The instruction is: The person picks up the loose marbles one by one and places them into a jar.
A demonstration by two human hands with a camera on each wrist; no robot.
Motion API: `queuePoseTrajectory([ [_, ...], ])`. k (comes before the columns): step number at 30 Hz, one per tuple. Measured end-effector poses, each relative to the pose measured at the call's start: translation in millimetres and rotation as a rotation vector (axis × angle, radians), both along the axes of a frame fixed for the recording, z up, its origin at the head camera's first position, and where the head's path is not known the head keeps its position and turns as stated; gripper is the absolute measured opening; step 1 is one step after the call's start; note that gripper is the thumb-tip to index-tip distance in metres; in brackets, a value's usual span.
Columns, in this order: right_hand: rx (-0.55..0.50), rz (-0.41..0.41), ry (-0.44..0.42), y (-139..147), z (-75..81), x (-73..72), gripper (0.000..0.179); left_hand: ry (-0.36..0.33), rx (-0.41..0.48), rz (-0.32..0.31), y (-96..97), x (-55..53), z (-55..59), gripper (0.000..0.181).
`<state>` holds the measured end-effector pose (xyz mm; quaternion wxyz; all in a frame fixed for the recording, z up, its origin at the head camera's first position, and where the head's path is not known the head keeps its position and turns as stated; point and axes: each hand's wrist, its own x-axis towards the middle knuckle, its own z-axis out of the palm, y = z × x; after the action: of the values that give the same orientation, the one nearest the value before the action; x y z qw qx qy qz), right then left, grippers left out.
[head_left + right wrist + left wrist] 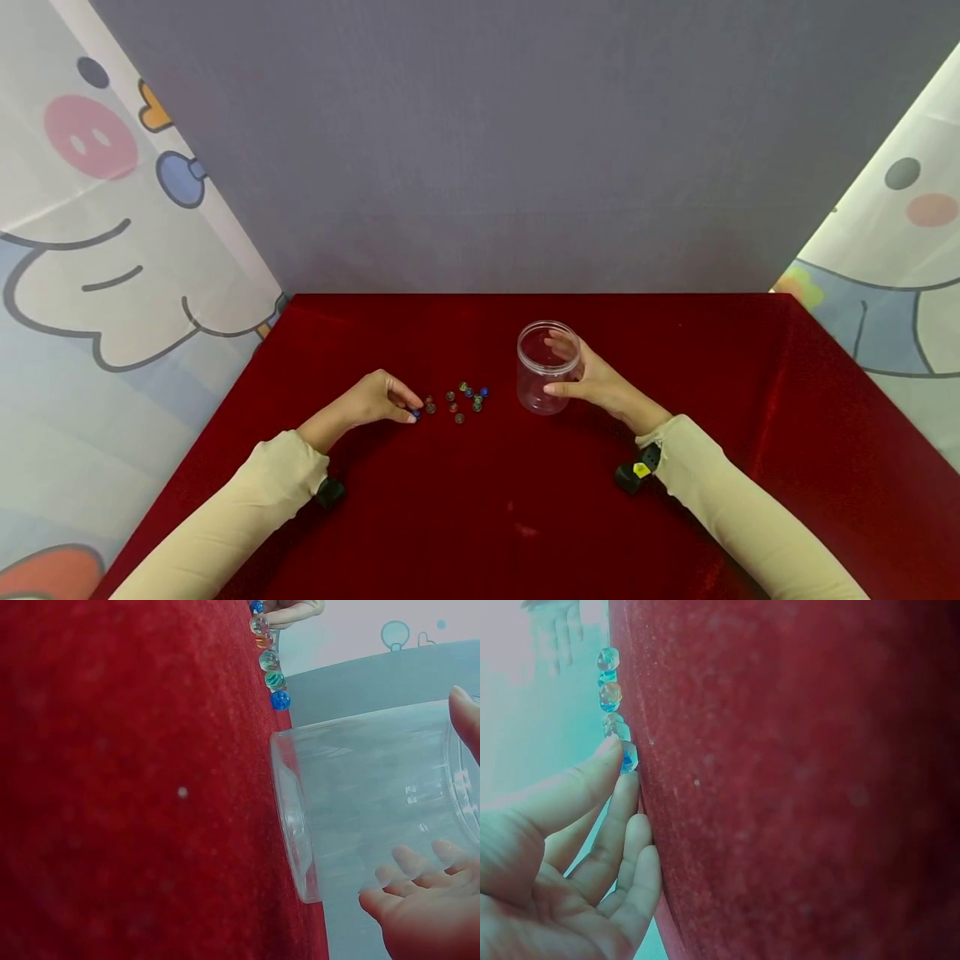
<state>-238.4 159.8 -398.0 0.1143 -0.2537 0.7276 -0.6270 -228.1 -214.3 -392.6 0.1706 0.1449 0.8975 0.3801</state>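
Thumb and fingertips of my left hand (377, 399) pinch a blue glass marble (629, 758) at the left end of a loose group of marbles (477, 406). These are small and round, some blue, others greenish, reddish or clear. To their right, a clear, wide-mouthed jar (537, 387) stands upright on the red cloth. My right hand (597, 385) grips the jar from its right side, thumb at the front and fingers round the far wall. In the right wrist view, fingertips (409, 859) show through the transparent wall, and the jar's base meets the cloth.
Red velvety cloth (480, 508) covers the table, which ends at a plain grey wall (480, 150). Cartoon-printed curtains (112, 275) hang along the left and right sides. Dark wrist devices (330, 492) sit at both cuffs.
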Motion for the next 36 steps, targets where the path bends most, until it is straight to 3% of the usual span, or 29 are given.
queuePoseTrajectory([
  [11, 0.015, -0.014, -0.005, -1.3, -0.7, -1.8, 0.092, 0.031, -0.039, -0.026, 0.8, 0.9, 2.1, 0.015],
  [36, 0.01, -0.005, 0.006, 0.2, -2.5, -3.4, 0.091, 0.016, 0.002, -0.075, 0.6, -1.4, 2.1, 0.012],
])
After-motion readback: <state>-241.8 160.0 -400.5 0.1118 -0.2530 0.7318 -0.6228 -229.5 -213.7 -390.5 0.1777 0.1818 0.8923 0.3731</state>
